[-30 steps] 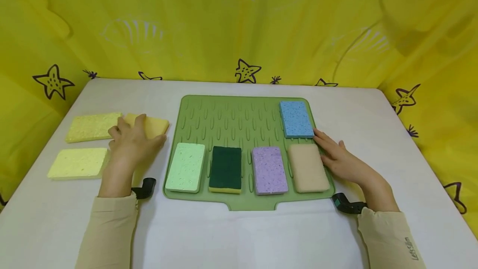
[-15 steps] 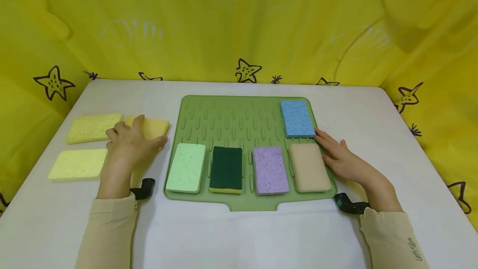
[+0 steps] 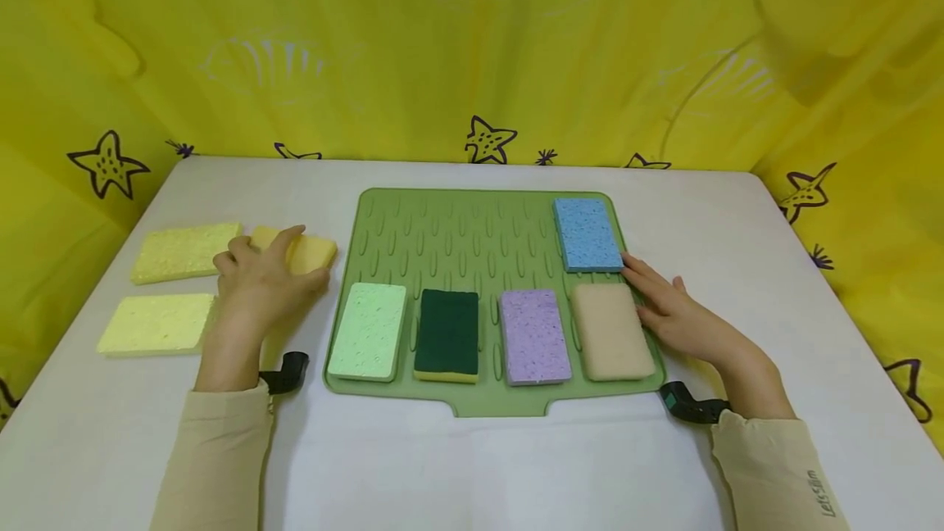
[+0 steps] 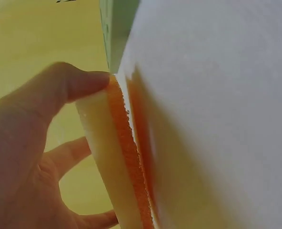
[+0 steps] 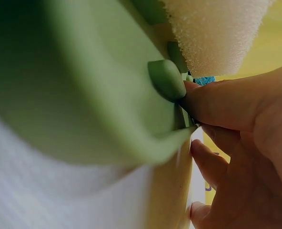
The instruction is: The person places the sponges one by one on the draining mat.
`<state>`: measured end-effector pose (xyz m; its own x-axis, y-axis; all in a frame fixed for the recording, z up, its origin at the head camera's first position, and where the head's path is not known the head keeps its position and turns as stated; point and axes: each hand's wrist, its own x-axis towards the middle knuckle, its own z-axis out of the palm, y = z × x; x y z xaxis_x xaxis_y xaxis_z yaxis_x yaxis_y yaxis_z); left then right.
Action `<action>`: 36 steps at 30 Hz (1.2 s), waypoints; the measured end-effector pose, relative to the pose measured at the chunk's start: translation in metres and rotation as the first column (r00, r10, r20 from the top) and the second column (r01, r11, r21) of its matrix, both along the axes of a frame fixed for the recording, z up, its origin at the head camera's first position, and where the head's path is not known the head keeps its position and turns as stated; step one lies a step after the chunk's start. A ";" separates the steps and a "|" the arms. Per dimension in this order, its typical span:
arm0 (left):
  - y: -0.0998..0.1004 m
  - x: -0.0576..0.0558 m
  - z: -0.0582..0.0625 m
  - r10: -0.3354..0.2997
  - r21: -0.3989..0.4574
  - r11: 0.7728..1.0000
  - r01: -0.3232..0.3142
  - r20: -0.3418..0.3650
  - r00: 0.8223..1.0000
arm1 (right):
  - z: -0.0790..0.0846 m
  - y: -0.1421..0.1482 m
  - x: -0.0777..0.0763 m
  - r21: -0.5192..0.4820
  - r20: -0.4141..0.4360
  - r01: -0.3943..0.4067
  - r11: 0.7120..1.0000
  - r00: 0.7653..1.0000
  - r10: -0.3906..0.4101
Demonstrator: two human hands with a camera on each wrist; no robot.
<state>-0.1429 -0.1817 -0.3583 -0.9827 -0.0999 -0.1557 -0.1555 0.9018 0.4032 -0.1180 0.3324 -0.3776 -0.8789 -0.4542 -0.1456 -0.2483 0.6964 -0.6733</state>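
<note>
My left hand [image 3: 258, 285] grips a yellow sponge [image 3: 310, 252] from above, thumb at its near right side and fingers over the far side. In the left wrist view this sponge [image 4: 100, 138] shows an orange layer [image 4: 126, 143] toward the white tabletop. Two pale yellow sponges, a far one [image 3: 186, 252] and a near one [image 3: 156, 324], lie left of that hand. My right hand [image 3: 682, 322] pinches the right rim of the green mat [image 3: 457, 228], beside a beige sponge [image 3: 610, 331] and a blue sponge [image 3: 587, 233]. Its thumb [image 5: 222, 102] lies over the rim, other fingers outside.
On the mat's near row sit a mint green sponge [image 3: 367, 331], a dark green scouring sponge [image 3: 447, 333] and a purple sponge [image 3: 534, 336]. White cloth covers the table [image 3: 442, 474]. A yellow curtain [image 3: 413, 56] hangs behind and at both sides.
Left hand and its yellow sponge have shifted slightly right, and the sponge's right end has turned a little toward me. Right hand and mat look nearly the same.
</note>
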 end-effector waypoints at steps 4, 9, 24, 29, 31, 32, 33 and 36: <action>0.001 0.001 -0.001 0.015 0.028 0.999 -0.014 -0.034 0.999 | 0.000 -0.002 -0.001 0.018 0.010 0.002 1.000 1.000 -0.002; 0.000 0.002 -0.002 0.032 0.058 0.998 -0.029 -0.048 0.998 | 0.001 -0.003 -0.002 0.036 0.020 0.004 0.999 1.000 -0.005; 0.000 0.000 0.003 0.050 0.079 0.996 -0.046 -0.051 0.997 | 0.000 -0.006 -0.003 0.017 0.020 0.000 1.000 1.000 -0.001; 0.003 -0.001 0.003 0.053 0.105 0.993 -0.048 -0.047 0.997 | 0.001 -0.004 -0.001 0.013 0.014 0.007 1.000 1.000 -0.008; 0.004 0.000 0.003 0.058 0.103 0.993 -0.053 -0.052 0.997 | 0.001 -0.004 -0.001 0.009 0.019 0.005 1.000 1.000 -0.006; 0.004 0.000 0.003 0.059 0.103 0.993 -0.053 -0.056 0.997 | 0.001 -0.003 -0.001 0.012 0.019 0.006 1.000 1.000 -0.006; 0.005 0.000 0.003 0.058 0.104 0.993 -0.051 -0.061 0.996 | 0.002 -0.003 0.000 0.015 0.021 0.007 1.000 1.000 -0.008; 0.007 0.000 0.003 0.051 0.108 0.993 -0.043 -0.074 0.996 | 0.003 -0.002 0.000 0.022 0.024 0.014 1.000 1.000 -0.015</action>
<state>-0.1425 -0.1746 -0.3554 -0.9868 -0.1332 -0.0926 -0.1618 0.8454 0.5090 -0.1177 0.3306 -0.3750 -0.8816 -0.4378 -0.1764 -0.2220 0.7144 -0.6636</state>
